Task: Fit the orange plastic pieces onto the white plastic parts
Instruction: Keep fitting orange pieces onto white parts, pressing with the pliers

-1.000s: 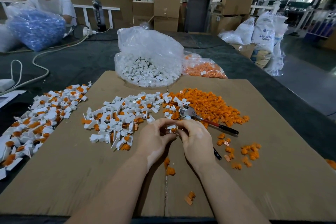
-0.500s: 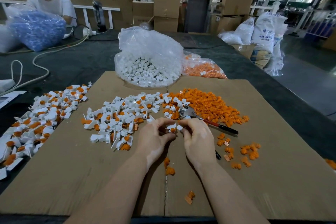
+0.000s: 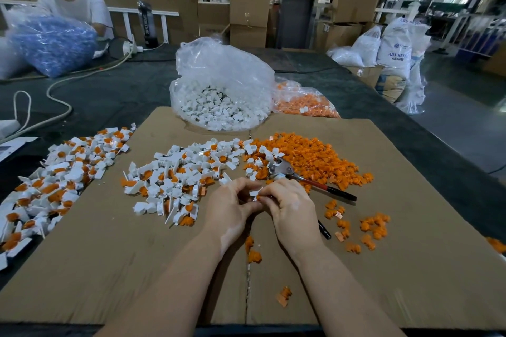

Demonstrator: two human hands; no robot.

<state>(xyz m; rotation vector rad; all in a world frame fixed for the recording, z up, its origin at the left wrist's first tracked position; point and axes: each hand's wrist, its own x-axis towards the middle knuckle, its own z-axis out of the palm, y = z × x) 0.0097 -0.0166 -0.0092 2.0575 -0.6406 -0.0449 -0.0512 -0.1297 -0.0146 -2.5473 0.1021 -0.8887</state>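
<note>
A dark grey table carries a flat brown cardboard sheet, a pale cable, a clear plastic bag of blue pieces, and a clear bag of orange pieces.

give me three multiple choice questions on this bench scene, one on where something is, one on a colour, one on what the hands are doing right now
1. Where does the bag of white parts stand?
A. at the far edge of the cardboard sheet
B. at the near edge, by the wrists
C. on the floor

2. What colour are the grips of the pliers?
A. blue and yellow
B. red and black
C. all green

3. What are the left hand and right hand doing?
A. lying flat and empty
B. gripping the pliers
C. pinching one white part with an orange piece between their fingertips

Answers:
1 A, the bag sits beyond the loose piles, on the sheet's far edge.
2 B, a red shank runs into a black end.
3 C, both sets of fingertips meet on the small part; the pliers lie untouched.
</note>
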